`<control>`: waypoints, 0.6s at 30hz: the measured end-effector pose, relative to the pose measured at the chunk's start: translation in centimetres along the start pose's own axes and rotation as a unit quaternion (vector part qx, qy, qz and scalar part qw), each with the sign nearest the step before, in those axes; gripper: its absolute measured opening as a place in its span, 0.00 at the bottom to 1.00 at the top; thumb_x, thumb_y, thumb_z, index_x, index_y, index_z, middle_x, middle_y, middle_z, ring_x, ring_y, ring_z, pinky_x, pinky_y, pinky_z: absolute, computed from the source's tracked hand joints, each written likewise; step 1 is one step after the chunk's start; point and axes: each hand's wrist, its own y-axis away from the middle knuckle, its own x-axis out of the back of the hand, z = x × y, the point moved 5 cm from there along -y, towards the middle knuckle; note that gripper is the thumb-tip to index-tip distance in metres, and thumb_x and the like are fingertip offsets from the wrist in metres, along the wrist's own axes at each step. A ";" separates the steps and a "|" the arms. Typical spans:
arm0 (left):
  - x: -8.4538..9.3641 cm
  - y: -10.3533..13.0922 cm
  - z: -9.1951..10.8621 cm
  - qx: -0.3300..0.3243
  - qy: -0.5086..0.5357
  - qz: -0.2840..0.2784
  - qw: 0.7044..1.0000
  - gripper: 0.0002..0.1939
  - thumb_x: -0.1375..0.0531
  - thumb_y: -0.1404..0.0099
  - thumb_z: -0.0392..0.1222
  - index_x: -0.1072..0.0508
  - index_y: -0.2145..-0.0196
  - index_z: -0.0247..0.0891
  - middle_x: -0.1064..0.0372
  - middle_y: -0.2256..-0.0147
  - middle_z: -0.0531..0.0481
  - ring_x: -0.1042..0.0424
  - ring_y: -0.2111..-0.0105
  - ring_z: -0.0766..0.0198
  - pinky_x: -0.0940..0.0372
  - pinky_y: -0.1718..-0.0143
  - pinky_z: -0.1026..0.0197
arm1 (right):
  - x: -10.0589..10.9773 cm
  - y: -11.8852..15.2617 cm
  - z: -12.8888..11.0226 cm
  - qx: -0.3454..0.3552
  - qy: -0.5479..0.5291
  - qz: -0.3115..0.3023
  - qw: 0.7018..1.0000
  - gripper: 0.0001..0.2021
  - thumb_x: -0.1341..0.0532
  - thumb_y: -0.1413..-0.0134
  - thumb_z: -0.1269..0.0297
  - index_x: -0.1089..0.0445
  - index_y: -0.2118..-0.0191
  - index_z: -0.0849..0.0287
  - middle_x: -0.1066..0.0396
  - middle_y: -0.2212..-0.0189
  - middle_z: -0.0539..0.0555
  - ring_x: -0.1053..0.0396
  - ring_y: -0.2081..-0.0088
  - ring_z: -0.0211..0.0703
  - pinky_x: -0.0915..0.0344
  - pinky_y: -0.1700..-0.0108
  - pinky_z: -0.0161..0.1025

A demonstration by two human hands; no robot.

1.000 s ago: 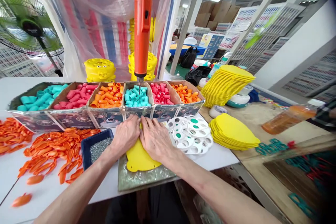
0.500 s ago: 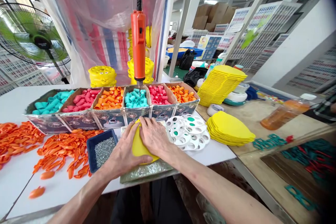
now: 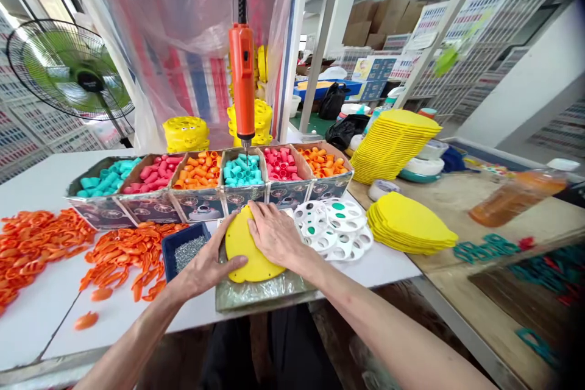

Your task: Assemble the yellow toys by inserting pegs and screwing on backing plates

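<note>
A yellow, rounded flat plastic panel (image 3: 249, 256) with small holes near its rim lies on a plastic-wrapped pad (image 3: 269, 292) at the table's front edge. My left hand (image 3: 214, 259) grips its left side, thumb on top and fingers along the edge. Over its upper right side my right hand (image 3: 276, 234) is closed on the panel, the fingers bent across it and the thumb out of sight. Just beyond, an orange electric screwdriver (image 3: 242, 82) hangs tip down above the bins. A dark blue tray (image 3: 170, 256) of small metal screws (image 3: 188, 251) stands left of my left hand.
Bins (image 3: 198, 210) of teal, pink and orange caps line the back. Orange curved pieces (image 3: 128, 256) lie left. White perforated discs (image 3: 336, 228) and stacked yellow panels (image 3: 411, 222) are at right. Behind stand yellow ring-shaped parts (image 3: 186, 134), a fan (image 3: 89, 80) and a bottle (image 3: 516, 195).
More of the yellow panel's face shows as my left hand has slid toward its left edge. The view has shifted slightly, so the surroundings sit further right.
</note>
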 end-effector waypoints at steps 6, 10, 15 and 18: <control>0.4 0.5 -0.2 -0.025 0.033 0.005 0.999 0.46 0.38 0.33 0.55 0.56 0.27 0.41 0.58 0.26 0.42 0.54 0.28 0.47 0.56 0.28 0.44 | -0.8 0.0 -0.1 -0.019 0.022 0.006 1.000 0.25 0.56 0.27 0.59 0.46 0.30 0.61 0.32 0.40 0.61 0.35 0.44 0.56 0.34 0.47 0.51; 0.3 1.0 -0.7 -0.027 0.054 -0.018 0.998 0.49 0.35 0.34 0.54 0.58 0.27 0.43 0.60 0.26 0.42 0.56 0.28 0.47 0.56 0.28 0.42 | -0.8 0.0 -0.2 -0.007 0.030 0.008 0.999 0.25 0.56 0.27 0.60 0.46 0.30 0.58 0.32 0.41 0.59 0.34 0.46 0.55 0.34 0.49 0.49; 0.8 1.6 -0.6 -0.005 0.037 -0.017 0.999 0.49 0.35 0.35 0.52 0.58 0.27 0.40 0.60 0.26 0.41 0.57 0.27 0.49 0.59 0.28 0.44 | -0.8 -0.1 -0.2 0.007 0.037 0.015 0.999 0.25 0.56 0.27 0.61 0.46 0.30 0.59 0.32 0.40 0.59 0.34 0.46 0.54 0.34 0.48 0.48; 0.7 1.8 -0.3 -0.014 0.059 0.009 0.998 0.49 0.33 0.37 0.51 0.53 0.27 0.38 0.55 0.27 0.40 0.54 0.28 0.48 0.58 0.28 0.45 | -0.9 0.0 -0.3 0.004 0.044 0.015 0.999 0.25 0.56 0.27 0.61 0.45 0.30 0.59 0.32 0.40 0.59 0.34 0.45 0.55 0.35 0.47 0.49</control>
